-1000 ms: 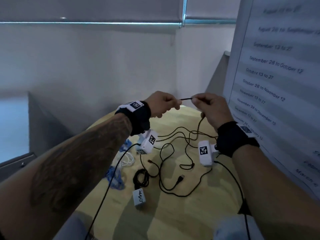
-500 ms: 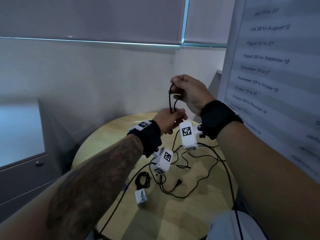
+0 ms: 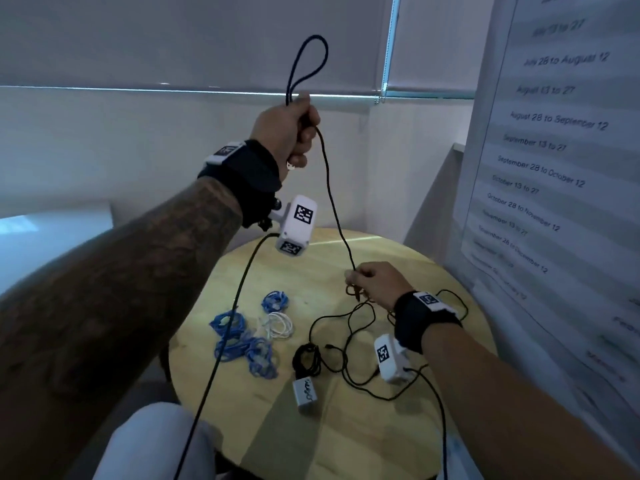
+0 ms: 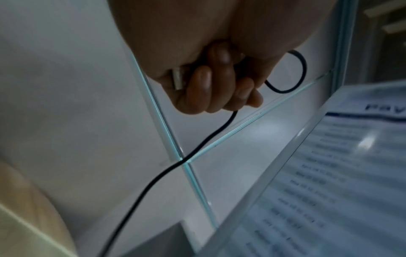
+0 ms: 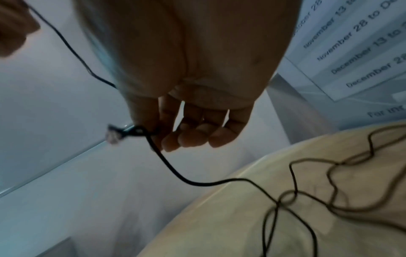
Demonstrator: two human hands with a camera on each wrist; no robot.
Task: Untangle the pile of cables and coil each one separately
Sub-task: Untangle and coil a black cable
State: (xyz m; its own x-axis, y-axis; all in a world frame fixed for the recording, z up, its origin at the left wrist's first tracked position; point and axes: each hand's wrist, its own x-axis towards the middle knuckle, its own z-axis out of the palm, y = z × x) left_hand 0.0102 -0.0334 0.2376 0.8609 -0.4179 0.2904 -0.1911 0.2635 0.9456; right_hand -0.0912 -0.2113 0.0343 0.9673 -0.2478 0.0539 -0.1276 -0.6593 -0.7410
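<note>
A thin black cable [image 3: 334,209] runs taut between my two hands above the round wooden table [image 3: 346,427]. My left hand [image 3: 294,128] is raised high and grips it in a fist, with a loop [image 3: 308,64] standing above the knuckles and a metal USB plug [image 4: 178,79] against the palm. My right hand [image 3: 374,280] is low over the table and pinches the cable [image 5: 167,165] between thumb and forefinger. The rest of the black cable [image 3: 349,341] lies in loose tangled loops on the table.
Coiled blue cables [image 3: 242,341], a white coil [image 3: 278,325] and a black coil with a white adapter [image 3: 304,393] lie on the table's left half. A wall poster [image 3: 554,168] stands close on the right. The wrist cameras' black leads [image 3: 221,358] hang down.
My left hand has risen high with a loop of cable. My right hand has dropped from above the left to just over the table, drawing the cable out between them.
</note>
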